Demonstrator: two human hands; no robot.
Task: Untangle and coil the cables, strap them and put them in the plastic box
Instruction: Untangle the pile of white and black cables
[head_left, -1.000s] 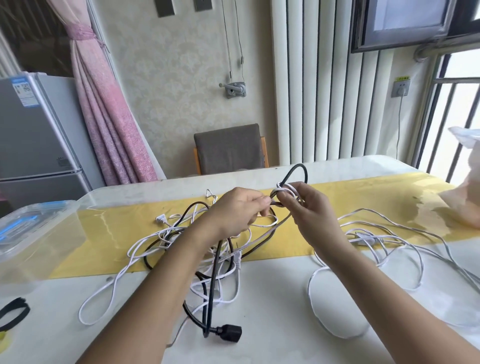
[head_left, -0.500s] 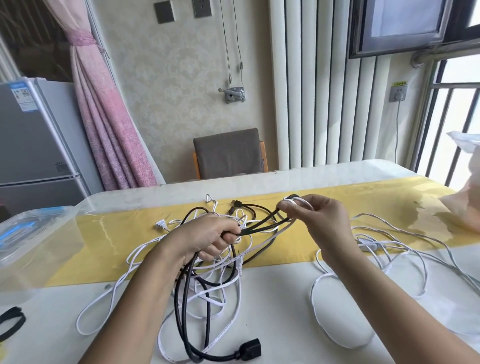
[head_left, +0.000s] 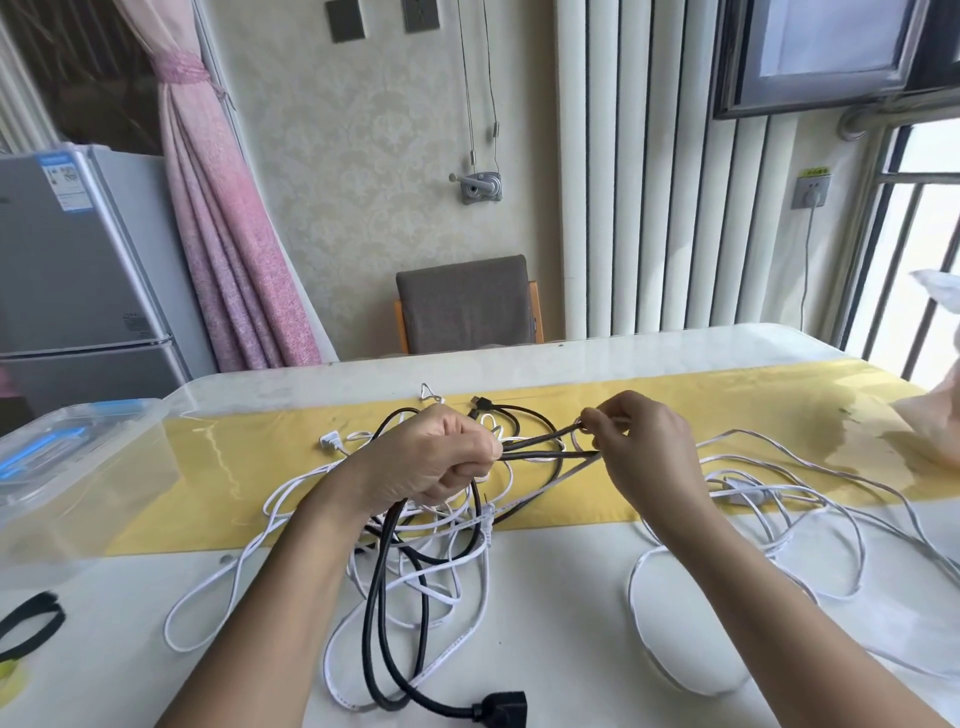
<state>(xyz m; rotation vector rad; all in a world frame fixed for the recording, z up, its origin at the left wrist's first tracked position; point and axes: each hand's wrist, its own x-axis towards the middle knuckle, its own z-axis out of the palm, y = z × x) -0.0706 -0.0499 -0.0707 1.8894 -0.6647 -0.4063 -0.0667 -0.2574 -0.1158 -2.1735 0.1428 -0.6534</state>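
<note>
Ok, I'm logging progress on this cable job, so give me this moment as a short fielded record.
left hand: grips black cable strands in a fist
right hand: pinches the black cable's loop end
white cables: loose, tangled with the black one on the table
plastic box: far left on table
black strap: lying unused, near left
stage: untangling, nothing coiled

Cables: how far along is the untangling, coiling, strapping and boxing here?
Done: nothing visible; no coil anywhere. In hand: the left hand grips black cable strands and the right hand pinches their loop end, amid tangled white cables. Left: all coiling; the black strap lies untouched, and no cable is visibly in the plastic box.
</note>
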